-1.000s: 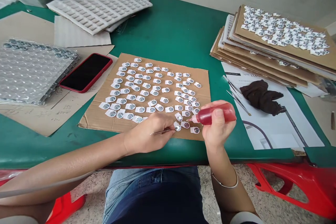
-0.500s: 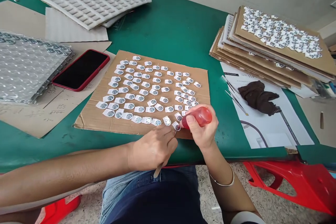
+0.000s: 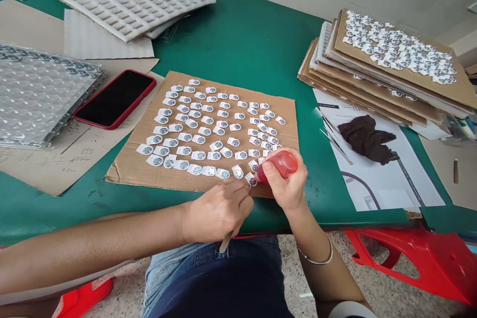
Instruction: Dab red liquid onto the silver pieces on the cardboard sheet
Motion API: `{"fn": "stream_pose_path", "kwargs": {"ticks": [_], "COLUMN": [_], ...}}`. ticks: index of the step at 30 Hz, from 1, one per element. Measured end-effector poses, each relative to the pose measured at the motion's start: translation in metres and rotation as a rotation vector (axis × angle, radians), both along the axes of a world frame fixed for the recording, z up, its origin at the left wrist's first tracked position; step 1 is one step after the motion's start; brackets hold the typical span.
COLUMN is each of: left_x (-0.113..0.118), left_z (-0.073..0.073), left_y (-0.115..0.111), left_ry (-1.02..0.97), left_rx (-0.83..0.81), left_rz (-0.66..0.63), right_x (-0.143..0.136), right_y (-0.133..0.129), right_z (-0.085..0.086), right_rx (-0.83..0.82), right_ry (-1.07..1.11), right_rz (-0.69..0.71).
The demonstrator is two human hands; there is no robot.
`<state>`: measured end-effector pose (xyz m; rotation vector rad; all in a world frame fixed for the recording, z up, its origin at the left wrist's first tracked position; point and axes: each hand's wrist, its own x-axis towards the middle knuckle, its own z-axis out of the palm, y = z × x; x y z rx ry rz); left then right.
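My right hand (image 3: 291, 184) is wrapped round a small red squeeze bottle (image 3: 280, 164), tilted with its nozzle down at a round metallic piece on a white tab (image 3: 252, 179). Close beside it, my left hand (image 3: 219, 211) is closed on metal tweezers (image 3: 225, 242). Their flat end sticks out below my palm and their thin tip meets the same piece; the middle is hidden by my fingers. Rows of similar tabbed pieces (image 3: 195, 169) lie on a brown cardboard sheet (image 3: 130, 164) in front of me.
A red-cased phone (image 3: 115, 99) and clear plastic trays (image 3: 40, 94) lie left. White moulded trays (image 3: 134, 0) are behind. At right are stacked cardboard sheets (image 3: 339, 44) with more pieces, other tweezers (image 3: 333, 136), a dark cloth (image 3: 367, 136) and a red stool (image 3: 428, 263).
Both hands stay almost in place. The bottle has tipped and shifted very slightly left, its nozzle remaining at the same piece.
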<state>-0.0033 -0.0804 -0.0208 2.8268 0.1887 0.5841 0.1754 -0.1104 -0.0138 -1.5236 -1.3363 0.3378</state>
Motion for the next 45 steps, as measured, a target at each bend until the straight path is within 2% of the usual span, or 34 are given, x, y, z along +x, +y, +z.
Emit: {"fn": "stream_pose_path", "kwargs": {"ticks": [21,45], "left_x": [0.0002,-0.0004], "left_z": [0.0028,0.0053], "left_y": [0.0012,0.0046], "left_ry": [0.043,0.061], "left_rx": [-0.039,-0.146], "left_rz": [-0.011,-0.009], "right_x": [0.0021,0.0051], "right_y": [0.0014,0.0026], "right_z": [-0.0055,-0.0050], "right_rx": [0.018,0.097], "right_ry": [-0.014,-0.131], "right_rz": [-0.061,-0.114]}}
